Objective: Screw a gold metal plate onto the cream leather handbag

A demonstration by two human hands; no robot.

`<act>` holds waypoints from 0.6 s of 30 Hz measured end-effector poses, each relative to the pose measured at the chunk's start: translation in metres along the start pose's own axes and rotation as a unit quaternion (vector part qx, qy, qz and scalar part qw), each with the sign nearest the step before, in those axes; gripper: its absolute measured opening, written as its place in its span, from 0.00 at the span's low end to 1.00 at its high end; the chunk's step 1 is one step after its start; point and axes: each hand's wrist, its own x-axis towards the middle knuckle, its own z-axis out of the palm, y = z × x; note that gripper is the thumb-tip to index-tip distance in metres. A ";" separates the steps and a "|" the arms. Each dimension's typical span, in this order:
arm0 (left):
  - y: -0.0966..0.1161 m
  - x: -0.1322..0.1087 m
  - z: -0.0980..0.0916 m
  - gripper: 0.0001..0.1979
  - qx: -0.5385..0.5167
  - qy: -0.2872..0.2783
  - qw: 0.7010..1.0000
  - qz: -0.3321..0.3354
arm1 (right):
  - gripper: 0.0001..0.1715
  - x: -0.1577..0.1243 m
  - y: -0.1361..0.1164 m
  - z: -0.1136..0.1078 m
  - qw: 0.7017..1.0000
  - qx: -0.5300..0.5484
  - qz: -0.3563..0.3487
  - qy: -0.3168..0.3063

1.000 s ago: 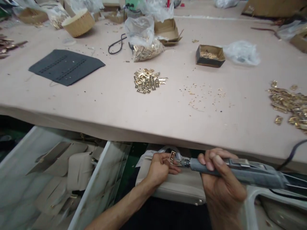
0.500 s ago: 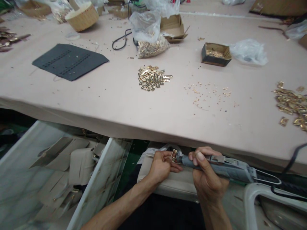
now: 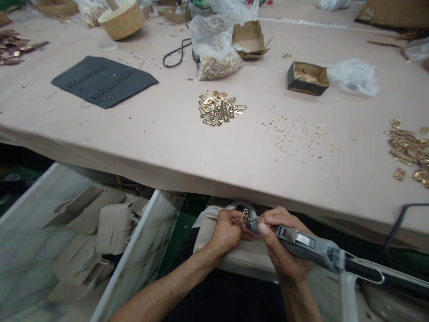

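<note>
My left hand (image 3: 228,231) pinches a small gold metal fitting (image 3: 246,215) above a beige bag (image 3: 250,259) on my lap. My right hand (image 3: 284,246) is wrapped round a grey power screwdriver (image 3: 310,245) with a metal lever on its side. The tool's tip points left and meets the fitting; the exact contact is too small to make out. My left fingertips are right beside the tip.
On the table (image 3: 174,147) lie gold plates (image 3: 219,108), scattered tiny screws, a small box (image 3: 307,78), a dark sheet (image 3: 103,81), a filled plastic bag (image 3: 217,62) and gold parts at right. A bin (image 3: 134,250) at lower left holds beige bags.
The screwdriver has tilted, its rear end lower and nearer to me. My right hand has shifted slightly left along with it. The fitting has turned a little in my left fingers. The view has shifted slightly.
</note>
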 end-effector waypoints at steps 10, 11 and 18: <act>-0.004 0.001 -0.003 0.13 -0.029 -0.021 0.999 -0.009 | 0.08 -0.003 0.005 -0.005 0.999 0.015 0.030 0.035; -0.003 0.001 -0.003 0.12 -0.028 -0.022 0.999 -0.008 | 0.08 -0.004 0.006 -0.005 0.998 0.019 0.033 0.041; -0.005 0.001 -0.002 0.11 -0.028 -0.010 0.999 -0.016 | 0.07 -0.002 0.005 -0.001 0.993 0.066 0.051 0.079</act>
